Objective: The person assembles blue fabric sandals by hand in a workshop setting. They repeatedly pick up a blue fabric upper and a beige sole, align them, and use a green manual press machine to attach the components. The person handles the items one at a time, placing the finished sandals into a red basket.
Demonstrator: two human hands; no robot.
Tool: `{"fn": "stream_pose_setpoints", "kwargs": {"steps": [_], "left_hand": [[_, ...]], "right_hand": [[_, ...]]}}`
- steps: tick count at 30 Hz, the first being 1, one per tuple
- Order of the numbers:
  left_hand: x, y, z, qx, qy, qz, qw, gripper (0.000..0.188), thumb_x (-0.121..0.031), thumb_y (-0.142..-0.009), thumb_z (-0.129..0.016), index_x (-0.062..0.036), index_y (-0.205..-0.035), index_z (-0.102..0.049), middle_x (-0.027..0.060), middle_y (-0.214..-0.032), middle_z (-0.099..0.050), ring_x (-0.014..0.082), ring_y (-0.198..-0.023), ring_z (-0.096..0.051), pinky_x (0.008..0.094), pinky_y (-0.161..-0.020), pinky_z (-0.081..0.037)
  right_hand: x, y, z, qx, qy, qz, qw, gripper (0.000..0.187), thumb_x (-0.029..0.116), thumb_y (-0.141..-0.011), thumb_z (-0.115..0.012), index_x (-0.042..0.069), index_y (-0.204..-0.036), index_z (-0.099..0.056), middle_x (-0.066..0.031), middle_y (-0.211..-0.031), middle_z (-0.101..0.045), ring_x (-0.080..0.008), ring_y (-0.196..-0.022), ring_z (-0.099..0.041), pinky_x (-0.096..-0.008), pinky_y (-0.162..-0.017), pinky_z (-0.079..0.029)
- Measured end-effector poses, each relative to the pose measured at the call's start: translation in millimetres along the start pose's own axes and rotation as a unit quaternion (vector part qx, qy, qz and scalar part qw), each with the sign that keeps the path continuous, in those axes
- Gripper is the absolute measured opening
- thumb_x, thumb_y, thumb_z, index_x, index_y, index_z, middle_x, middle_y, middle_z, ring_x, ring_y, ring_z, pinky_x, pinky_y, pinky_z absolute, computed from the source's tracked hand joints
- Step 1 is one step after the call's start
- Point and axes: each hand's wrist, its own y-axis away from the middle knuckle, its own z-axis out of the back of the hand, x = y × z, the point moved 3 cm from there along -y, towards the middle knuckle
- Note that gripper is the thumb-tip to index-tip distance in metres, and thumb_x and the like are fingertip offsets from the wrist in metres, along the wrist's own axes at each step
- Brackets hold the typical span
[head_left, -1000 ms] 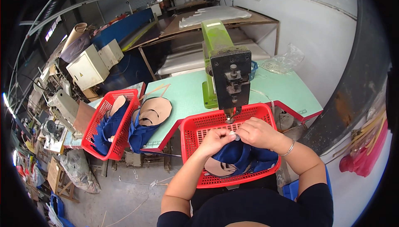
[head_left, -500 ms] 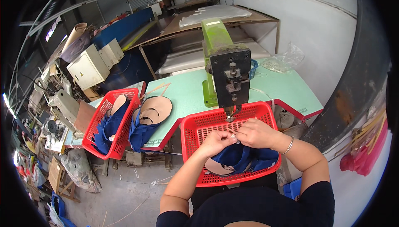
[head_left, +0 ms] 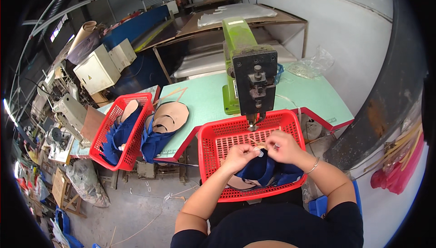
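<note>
A red plastic basket (head_left: 213, 144) sits in front of me under the head of a green and black press machine (head_left: 251, 73). Inside it lie dark blue shoe upper pieces (head_left: 268, 171) with tan lining. My left hand (head_left: 239, 155) and my right hand (head_left: 283, 146) are close together over the basket, just below the machine's tip. Both pinch a small tan piece (head_left: 260, 146) of an upper between their fingertips. My fingers hide most of that piece.
A second red basket (head_left: 105, 148) with blue and tan uppers stands at the left, beside a loose pile of uppers (head_left: 165, 121) on the light green table (head_left: 204, 98). Sewing machines and boxes crowd the far left. A white wall rises at the right.
My hands have stayed over the basket and shifted slightly, working the small piece between the fingers. Nothing else has moved.
</note>
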Motion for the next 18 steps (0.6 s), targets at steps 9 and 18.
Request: {"fn": "stream_pose_setpoints", "kwargs": {"steps": [9,18], "left_hand": [[-1.9,5.8,3.7,0.006,0.094,0.028,0.995,0.010,-0.011,-0.082,-0.064,-0.0013,-0.079,-0.064,0.0007,-0.075,-0.063,0.0047,-0.065,-0.055,0.0192,-0.060,-0.045],[4.4,4.5,2.0,0.008,0.168,0.033,0.985,0.008,-0.009,-0.081,-0.064,-0.0018,-0.078,-0.064,0.0017,-0.074,-0.064,0.0050,-0.064,-0.056,0.0185,-0.059,-0.046]], "right_hand": [[-14.1,13.3,1.6,0.087,-0.119,-0.122,0.982,0.013,0.009,-0.076,-0.065,0.002,-0.086,-0.063,-0.0079,-0.072,-0.062,-0.0174,-0.062,-0.061,-0.0285,-0.056,-0.047],[3.5,12.6,2.8,-0.034,-0.065,-0.082,0.994,0.013,0.006,-0.075,-0.062,0.002,-0.086,-0.057,-0.0080,-0.066,-0.054,-0.0219,-0.065,-0.058,-0.0339,-0.058,-0.047]]}}
